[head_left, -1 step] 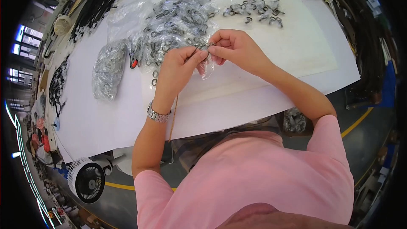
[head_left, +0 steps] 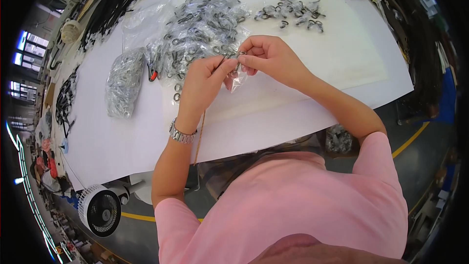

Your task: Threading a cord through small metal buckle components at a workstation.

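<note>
My left hand (head_left: 207, 76), a metal watch on its wrist, and my right hand (head_left: 276, 61) meet at the near edge of the heap. Thumb and forefinger of each are pinched together. Between the fingertips is a small dark metal ring fitting (head_left: 241, 54), partly hidden, with clear plastic film (head_left: 238, 84) hanging below it. A thin dark piece (head_left: 220, 62) shows in my left fingers; its kind is unclear. Behind my hands lies a large pile of metal ring fittings (head_left: 202, 22) in clear plastic. A smaller group of similar fittings (head_left: 288, 9) lies at the far right.
A full clear bag (head_left: 124, 83) lies left of the heap, beside a red-tipped tool (head_left: 153, 75). An orange cord (head_left: 200, 139) hangs over the white table's (head_left: 273, 117) near edge. Black strips (head_left: 110, 12) cover the far left. A fan (head_left: 101, 210) stands lower left.
</note>
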### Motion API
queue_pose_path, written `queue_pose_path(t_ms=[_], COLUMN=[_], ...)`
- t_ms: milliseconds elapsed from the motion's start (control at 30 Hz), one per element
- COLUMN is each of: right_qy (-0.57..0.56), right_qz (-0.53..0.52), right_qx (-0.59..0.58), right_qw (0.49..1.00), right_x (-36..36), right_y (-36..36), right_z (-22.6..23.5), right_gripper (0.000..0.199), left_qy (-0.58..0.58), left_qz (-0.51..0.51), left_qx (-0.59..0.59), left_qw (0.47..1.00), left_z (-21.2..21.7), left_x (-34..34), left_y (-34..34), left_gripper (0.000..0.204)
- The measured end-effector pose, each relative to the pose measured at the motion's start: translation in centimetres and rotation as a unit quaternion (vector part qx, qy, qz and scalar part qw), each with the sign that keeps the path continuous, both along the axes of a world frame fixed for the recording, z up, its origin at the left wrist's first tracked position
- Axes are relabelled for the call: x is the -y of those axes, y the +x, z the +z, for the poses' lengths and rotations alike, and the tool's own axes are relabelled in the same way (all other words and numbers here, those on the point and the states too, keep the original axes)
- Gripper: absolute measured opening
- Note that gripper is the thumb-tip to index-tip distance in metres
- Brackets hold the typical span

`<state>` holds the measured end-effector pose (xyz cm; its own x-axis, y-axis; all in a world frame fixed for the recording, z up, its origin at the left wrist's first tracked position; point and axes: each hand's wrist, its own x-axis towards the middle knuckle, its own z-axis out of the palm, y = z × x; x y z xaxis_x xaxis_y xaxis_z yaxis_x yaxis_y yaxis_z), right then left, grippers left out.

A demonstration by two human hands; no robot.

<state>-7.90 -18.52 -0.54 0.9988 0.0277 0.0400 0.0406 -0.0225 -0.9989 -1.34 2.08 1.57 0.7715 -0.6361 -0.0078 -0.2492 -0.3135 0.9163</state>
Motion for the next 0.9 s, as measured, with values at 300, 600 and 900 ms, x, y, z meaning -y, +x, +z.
queue_pose_path(t_ms=[300,600,900], right_qy=[0.033,-0.356,-0.074], right_qz=[0.009,-0.117,-0.140], right_qx=[-0.007,0.220,0.072], right_qw=[0.999,0.901,0.985], right_x=[-0.3,-0.6,-0.4], right_y=[0.0,-0.7,-0.5], right_z=[0.2,0.0,1.4], right_gripper=[0.020,0.018,0.026], left_qy=[-0.052,-0.125,-0.129], left_qz=[0.026,-0.075,-0.095], left_qx=[-0.083,-0.207,-0.283], left_qw=[0.995,0.967,0.946], left_z=[-1.1,-1.4,-1.4], left_x=[0.2,1.1,0.3], left_y=[-0.5,-0.8,-0.4], left_gripper=[0.033,0.020,0.021])
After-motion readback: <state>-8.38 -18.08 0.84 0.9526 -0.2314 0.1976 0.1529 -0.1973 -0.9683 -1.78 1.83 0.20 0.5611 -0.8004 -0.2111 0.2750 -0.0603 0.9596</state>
